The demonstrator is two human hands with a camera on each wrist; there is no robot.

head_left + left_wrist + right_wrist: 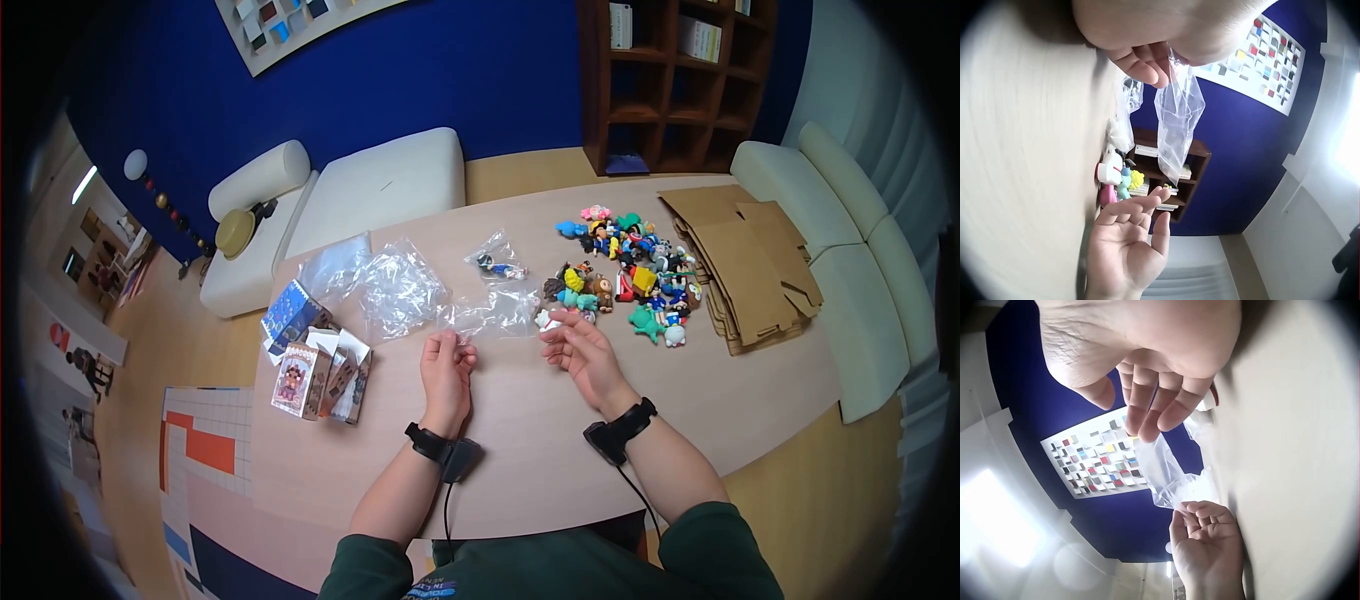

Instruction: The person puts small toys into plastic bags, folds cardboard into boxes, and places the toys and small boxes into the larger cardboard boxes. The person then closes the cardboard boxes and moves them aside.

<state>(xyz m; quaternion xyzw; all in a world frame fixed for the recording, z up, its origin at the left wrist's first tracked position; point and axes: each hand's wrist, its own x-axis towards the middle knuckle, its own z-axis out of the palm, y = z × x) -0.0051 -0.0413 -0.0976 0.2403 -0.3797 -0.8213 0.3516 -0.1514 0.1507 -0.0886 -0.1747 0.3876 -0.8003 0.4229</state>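
Observation:
A clear plastic bag (503,312) stretches sideways above the table between the two hands. Its left end is pinched between the thumb and fingers of my left hand (446,378). My right hand (590,368) is held at the bag's other end, fingers loosely extended and thumb apart from them. In the left wrist view the bag (1179,115) tapers toward the right fingertips; the right wrist view shows its film (1163,470) right at them. Beyond the bag lies a small figurine (497,268) in clear wrapping. A white figure (546,320) sits close to the right fingertips.
A pile of colourful figurines (650,270) spreads over the right of the table, beside flattened brown cardboard (745,265). Crumpled clear bags (400,285) lie to the left. Opened small boxes (298,380) stand at the table's left edge. White sofas (385,190) flank the table.

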